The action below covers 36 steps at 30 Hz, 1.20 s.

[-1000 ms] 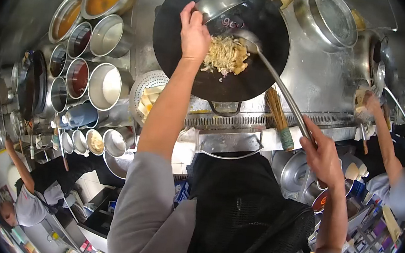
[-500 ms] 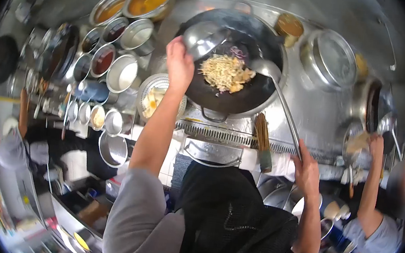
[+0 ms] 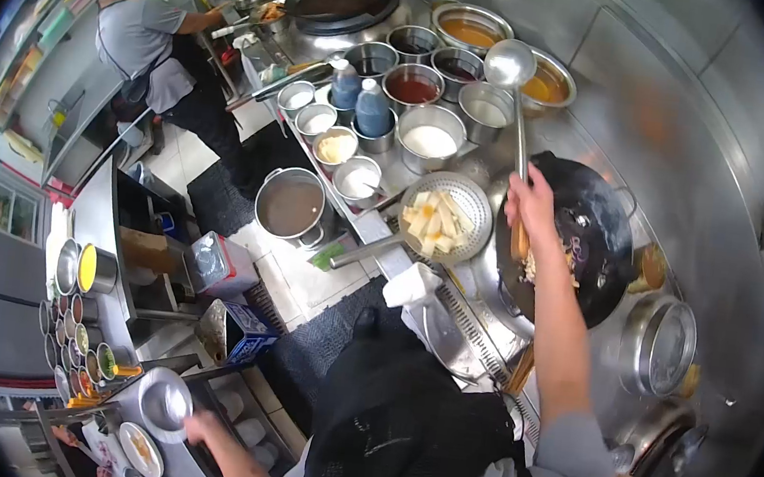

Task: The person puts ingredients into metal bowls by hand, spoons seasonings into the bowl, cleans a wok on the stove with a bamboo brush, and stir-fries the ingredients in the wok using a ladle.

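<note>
My right hand [image 3: 532,208] is wrapped round the handle of a long ladle [image 3: 521,132], whose round head points up beside a pan of orange liquid. Under that forearm sits the black wok [image 3: 599,252], with pale shredded food [image 3: 532,271] and purple onion pieces partly hidden by my arm. My left hand [image 3: 206,427] reaches out to the left and grips the rim of a metal bowl [image 3: 165,404] above the side counter. Near that bowl lies a white plate [image 3: 141,451] with some food on it.
A perforated strainer [image 3: 484,226] with pale cut pieces rests beside the wok. Several pots of sauces and powders line the stove, with two blue bottles [image 3: 373,107]. A stockpot [image 3: 290,206] stands lower down. A co-worker [image 3: 147,37] stands at the far left; another person's hand shows lower right.
My view has swung left. My left hand has carried the bowl from over the wok to the side counter. The ladle has left the wok, raised in my right hand.
</note>
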Tool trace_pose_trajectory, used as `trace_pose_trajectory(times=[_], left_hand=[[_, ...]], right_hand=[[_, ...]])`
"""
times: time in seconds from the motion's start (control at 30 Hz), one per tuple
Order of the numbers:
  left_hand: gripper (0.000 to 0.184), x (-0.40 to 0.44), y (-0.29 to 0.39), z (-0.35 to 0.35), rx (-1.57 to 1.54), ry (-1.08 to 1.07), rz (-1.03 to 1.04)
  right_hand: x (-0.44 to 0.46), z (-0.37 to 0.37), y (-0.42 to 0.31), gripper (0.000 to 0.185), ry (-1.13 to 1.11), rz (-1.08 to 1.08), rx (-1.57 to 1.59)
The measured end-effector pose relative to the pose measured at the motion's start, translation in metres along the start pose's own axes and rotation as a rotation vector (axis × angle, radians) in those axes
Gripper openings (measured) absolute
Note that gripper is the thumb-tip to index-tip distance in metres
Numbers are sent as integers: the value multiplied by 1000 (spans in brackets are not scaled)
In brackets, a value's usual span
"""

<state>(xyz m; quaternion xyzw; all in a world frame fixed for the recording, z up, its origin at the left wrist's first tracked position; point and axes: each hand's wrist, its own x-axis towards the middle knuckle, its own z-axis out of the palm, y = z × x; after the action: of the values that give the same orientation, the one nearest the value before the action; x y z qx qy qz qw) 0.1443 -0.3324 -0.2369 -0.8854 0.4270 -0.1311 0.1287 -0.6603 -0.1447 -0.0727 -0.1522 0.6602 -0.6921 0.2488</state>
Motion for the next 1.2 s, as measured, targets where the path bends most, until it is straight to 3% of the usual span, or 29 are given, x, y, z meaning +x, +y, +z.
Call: trace_pose_trajectory(times=[0.1,0.17,0.23,0.33,0.4,0.5,0.63,0.67,0.83,0.93,0.97,1.0,1.1,1.13,1.2], left_hand=[[28,-10,-65,61,-393,-139,-386],[30,-25,-76,82,-577,-212,-520],[32,-33,-76,93,-619,-262,-565],[35,-33,-61,103,-642,-310,-571],[36,-28,-47,111,-659,-335,-560],[39,-20,-34,110,-673,-351,-560],[42,-5,-22,109,-724,-337,-572],[43,0,-21,108,-741,-332,-574],[48,32,11,105,-983,-245,-559],[50,61,76,103,-1365,-208,-450],[63,50,113,93,-1495,-142,-443],[69,53,137,82,-1460,-271,-255],[60,43,218,36,-1666,-418,127],[59,33,239,10,-1691,-458,252],[54,6,274,-34,-1723,-522,497]], right_hand=[[96,44,-8,57,11,81,-137],[144,71,2,67,100,121,-186],[172,89,4,76,71,151,-260],[191,112,8,74,114,161,-276],[202,120,17,62,112,138,-332],[214,127,16,67,29,199,-372],[219,143,13,46,24,199,-417],[217,147,16,13,96,136,-371],[211,142,15,13,58,209,-79],[186,140,14,13,77,178,163],[178,137,12,11,113,141,248],[179,126,20,10,79,94,223],[148,100,8,12,83,99,410],[130,92,5,26,113,72,452],[85,67,-3,34,142,53,505]])
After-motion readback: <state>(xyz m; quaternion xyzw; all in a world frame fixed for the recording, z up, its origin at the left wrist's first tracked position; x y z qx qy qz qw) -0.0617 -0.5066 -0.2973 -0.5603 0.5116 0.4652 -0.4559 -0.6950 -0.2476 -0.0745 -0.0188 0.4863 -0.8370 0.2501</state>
